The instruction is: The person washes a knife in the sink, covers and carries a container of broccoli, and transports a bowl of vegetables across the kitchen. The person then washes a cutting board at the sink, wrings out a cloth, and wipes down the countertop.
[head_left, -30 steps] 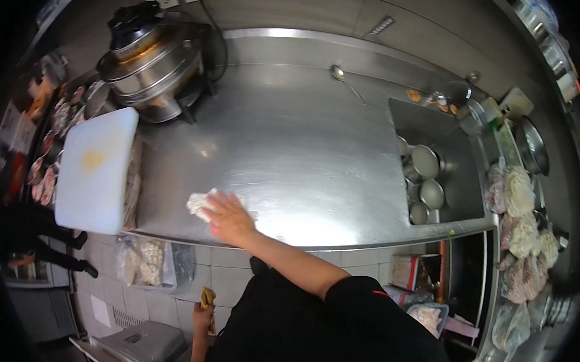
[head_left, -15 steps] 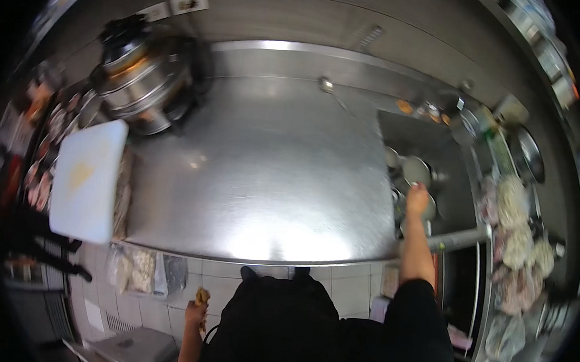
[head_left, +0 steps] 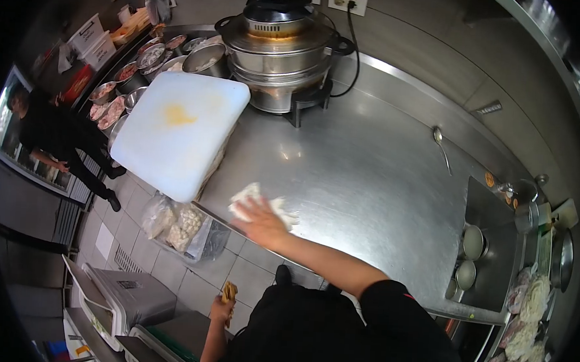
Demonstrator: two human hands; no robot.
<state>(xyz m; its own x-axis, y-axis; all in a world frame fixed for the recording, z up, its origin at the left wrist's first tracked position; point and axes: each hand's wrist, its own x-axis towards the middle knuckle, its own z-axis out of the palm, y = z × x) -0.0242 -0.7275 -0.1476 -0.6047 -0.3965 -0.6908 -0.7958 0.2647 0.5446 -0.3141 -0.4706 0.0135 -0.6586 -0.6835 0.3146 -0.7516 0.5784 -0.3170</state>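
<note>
My right hand (head_left: 261, 222) lies flat with fingers spread on a crumpled white cloth (head_left: 249, 193), pressing it against the steel table (head_left: 361, 191) near the front left edge. Low by my side, above the floor, my left hand (head_left: 221, 308) is closed around a yellow-brown item (head_left: 230, 292) whose kind I cannot make out. A large white cutting board (head_left: 175, 126) with a yellow stain is just left of the cloth. Behind it stands a round steel electric cooker (head_left: 280, 59) with a black top. On the table's far right lies a spoon (head_left: 442, 148).
A sink (head_left: 492, 211) with several bowls is at the right. Bowls of raw meat (head_left: 113, 111) line the left counter. A person in black (head_left: 60, 129) stands at the far left. Plastic bags (head_left: 176, 224) and a grey bin (head_left: 130, 294) are below the table.
My right hand has moved from the sink to the table's left front, where it now rests on a white cloth. The view has turned left. My left hand still holds the yellow-brown item.
</note>
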